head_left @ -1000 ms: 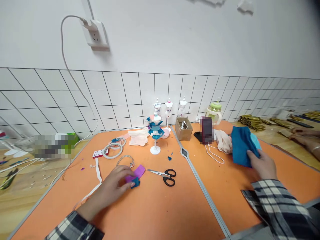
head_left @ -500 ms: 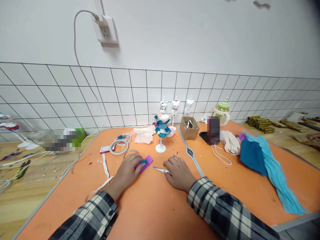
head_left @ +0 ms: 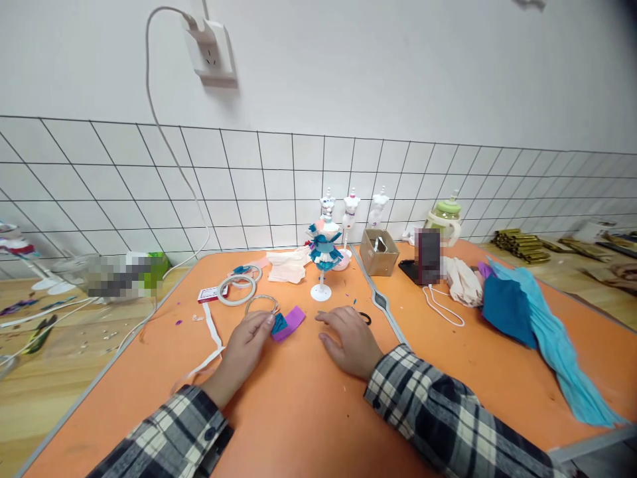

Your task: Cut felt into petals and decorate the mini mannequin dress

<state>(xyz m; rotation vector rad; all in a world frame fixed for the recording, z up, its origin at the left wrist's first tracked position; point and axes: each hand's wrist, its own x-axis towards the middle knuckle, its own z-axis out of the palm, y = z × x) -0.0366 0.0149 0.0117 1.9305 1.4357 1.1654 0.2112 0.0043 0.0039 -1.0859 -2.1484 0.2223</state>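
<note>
My left hand (head_left: 249, 342) is closed, with thumb and fingers pinching a small teal fabric piece (head_left: 279, 324). Just beyond it a purple fabric strip (head_left: 294, 322) lies on the orange table. To the right, my right hand (head_left: 351, 340) reaches over the scissors, its thumb apart from the outstretched fingers. Only part of a black handle of the scissors (head_left: 366, 318) shows past that hand; the rest is hidden. Behind both hands stands a mini dress form (head_left: 326, 249) wearing a teal and white ruffled dress.
Tape rolls (head_left: 222, 292), a white ribbon (head_left: 212, 325) and pale pink cloth (head_left: 286, 271) lie left. A cardboard box (head_left: 379, 260), phone (head_left: 428, 255) and bottle (head_left: 444, 216) stand behind right. Teal cloth (head_left: 507, 312) and light blue cloth (head_left: 557, 352) lie right.
My right hand has set down the teal cloth at the right and come over to the scissors, covering them. The left hand has shifted slightly, keeping the small teal piece.
</note>
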